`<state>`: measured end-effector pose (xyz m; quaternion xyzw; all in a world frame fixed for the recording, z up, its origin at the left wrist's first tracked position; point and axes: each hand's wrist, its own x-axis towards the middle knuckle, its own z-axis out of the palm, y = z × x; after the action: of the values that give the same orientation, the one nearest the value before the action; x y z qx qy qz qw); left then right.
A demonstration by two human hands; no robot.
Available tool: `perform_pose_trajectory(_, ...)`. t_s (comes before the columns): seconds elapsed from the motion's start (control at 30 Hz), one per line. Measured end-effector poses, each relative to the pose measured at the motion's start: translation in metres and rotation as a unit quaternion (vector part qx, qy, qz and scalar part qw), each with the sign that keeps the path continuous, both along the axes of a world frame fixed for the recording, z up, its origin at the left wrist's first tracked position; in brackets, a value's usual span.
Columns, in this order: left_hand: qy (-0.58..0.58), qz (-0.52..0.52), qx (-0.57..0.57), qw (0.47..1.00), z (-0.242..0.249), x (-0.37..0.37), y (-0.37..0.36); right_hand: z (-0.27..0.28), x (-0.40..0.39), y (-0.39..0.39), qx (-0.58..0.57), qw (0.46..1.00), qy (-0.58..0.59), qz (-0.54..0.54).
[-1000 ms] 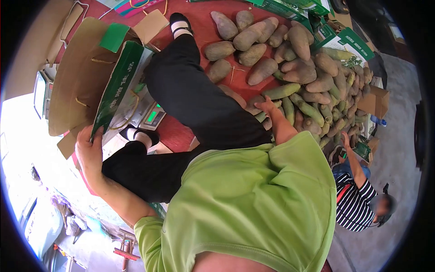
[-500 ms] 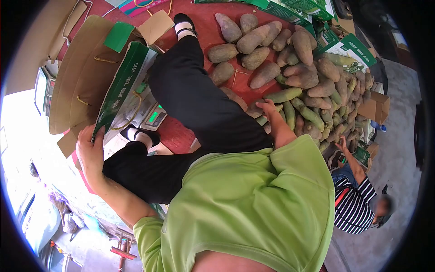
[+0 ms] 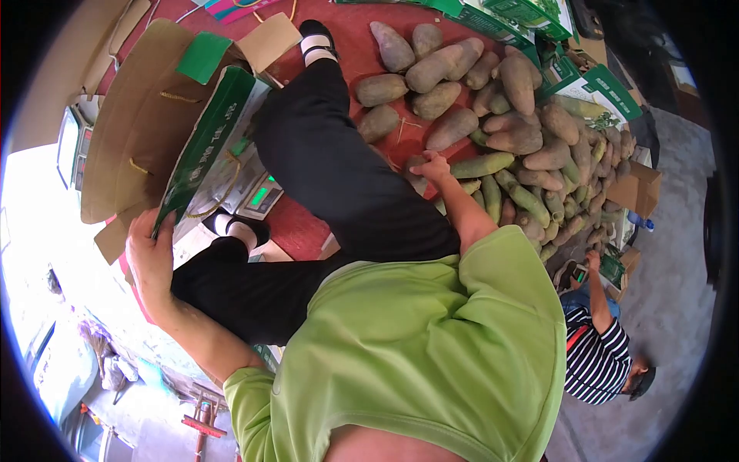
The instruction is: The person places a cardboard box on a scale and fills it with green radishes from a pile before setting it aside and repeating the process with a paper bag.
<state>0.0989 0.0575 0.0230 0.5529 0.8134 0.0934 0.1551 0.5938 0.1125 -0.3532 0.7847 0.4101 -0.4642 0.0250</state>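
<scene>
My left hand (image 3: 150, 254) is closed on the edge of an open cardboard box (image 3: 131, 123), its thumb on the green printed side. The box is tilted, with rope handles. My right hand (image 3: 435, 168) closes around the end of a brown, soil-covered radish (image 3: 416, 165) beside my right knee; the leg and fingers hide part of it. Just right of that hand lies a green radish (image 3: 483, 165) at the edge of a large pile of muddy radishes (image 3: 548, 152).
A scale (image 3: 260, 197) with a lit green display stands by my left foot. Several loose radishes (image 3: 435, 98) lie on the red mat (image 3: 358, 27). Green-printed boxes (image 3: 593, 92) stand behind the pile. At right, a person in a striped shirt (image 3: 596, 358) reaches toward a small box.
My right hand has moved a little left and away from me, with the brown radish at its fingers. My left hand stays on the box edge. The other person's arm has shifted.
</scene>
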Motion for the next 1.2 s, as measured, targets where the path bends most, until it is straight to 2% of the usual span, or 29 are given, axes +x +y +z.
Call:
perform_pose_trajectory(0.07, 0.003, -0.002, 0.011, 1.000, 0.002, -0.001, 0.000, 0.026, -0.015, 0.008, -0.030, 0.992, -0.089, 0.088)
perform_pose_trajectory(0.1, 0.011, -0.007, -0.001, 1.000, 0.004, 0.003, 0.001, 0.020, -0.014, 0.003, -0.026, 0.991, -0.084, 0.097)
perform_pose_trajectory(0.17, 0.024, 0.000, -0.011, 1.000, 0.008, 0.006, 0.001, -0.010, 0.002, -0.011, -0.031, 0.996, 0.064, -0.059)
perform_pose_trajectory(0.23, 0.032, -0.002, -0.011, 0.999, 0.010, 0.006, 0.002, -0.002, -0.005, -0.017, -0.052, 0.996, 0.053, -0.050)
perform_pose_trajectory(0.3, 0.030, 0.003, -0.020, 0.999, 0.013, 0.007, 0.004, 0.005, -0.008, -0.011, -0.112, 0.985, 0.070, -0.115)
perform_pose_trajectory(0.4, 0.030, 0.018, -0.019, 0.999, 0.013, 0.007, 0.004, 0.001, -0.009, -0.012, -0.059, 0.995, 0.023, -0.075)
perform_pose_trajectory(0.5, 0.026, 0.012, -0.021, 0.999, 0.014, 0.006, 0.004, 0.062, -0.033, -0.003, -0.063, 0.995, 0.021, -0.075)
perform_pose_trajectory(0.53, 0.026, 0.018, -0.022, 0.999, 0.014, 0.005, 0.004, 0.057, -0.029, -0.005, -0.063, 0.995, 0.020, -0.069)
perform_pose_trajectory(0.6, 0.022, 0.011, -0.021, 0.999, 0.012, 0.005, 0.003, 0.047, -0.019, -0.004, 0.055, 0.997, 0.052, -0.035)
perform_pose_trajectory(0.63, 0.021, 0.018, -0.020, 0.999, 0.011, 0.003, 0.002, 0.050, -0.015, 0.003, 0.056, 0.997, 0.051, -0.028)
perform_pose_trajectory(0.7, 0.026, -0.009, -0.010, 1.000, 0.008, 0.000, -0.001, 0.057, -0.012, 0.021, 0.178, 0.980, 0.081, 0.048)
perform_pose_trajectory(0.73, 0.026, -0.003, -0.007, 1.000, 0.009, 0.000, -0.002, 0.070, -0.018, 0.031, 0.180, 0.979, 0.082, 0.054)
perform_pose_trajectory(0.8, 0.026, 0.000, -0.016, 1.000, 0.010, 0.002, -0.002, 0.105, -0.029, 0.061, 0.244, 0.956, 0.161, 0.028)
perform_pose_trajectory(0.87, 0.026, 0.006, -0.018, 0.999, 0.011, 0.003, -0.003, 0.150, -0.045, 0.094, 0.334, 0.921, 0.171, 0.107)
perform_pose_trajectory(0.93, 0.026, 0.010, -0.021, 0.999, 0.011, 0.002, -0.004, 0.208, -0.075, 0.120, 0.422, 0.884, 0.158, 0.128)
perform_pose_trajectory(1.07, 0.012, 0.000, -0.002, 1.000, 0.011, 0.000, -0.006, 0.325, -0.141, 0.157, 0.478, 0.821, 0.298, 0.098)
perform_pose_trajectory(1.2, 0.010, 0.000, 0.001, 1.000, 0.013, 0.002, -0.007, 0.410, -0.208, 0.172, 0.565, 0.707, 0.384, 0.184)
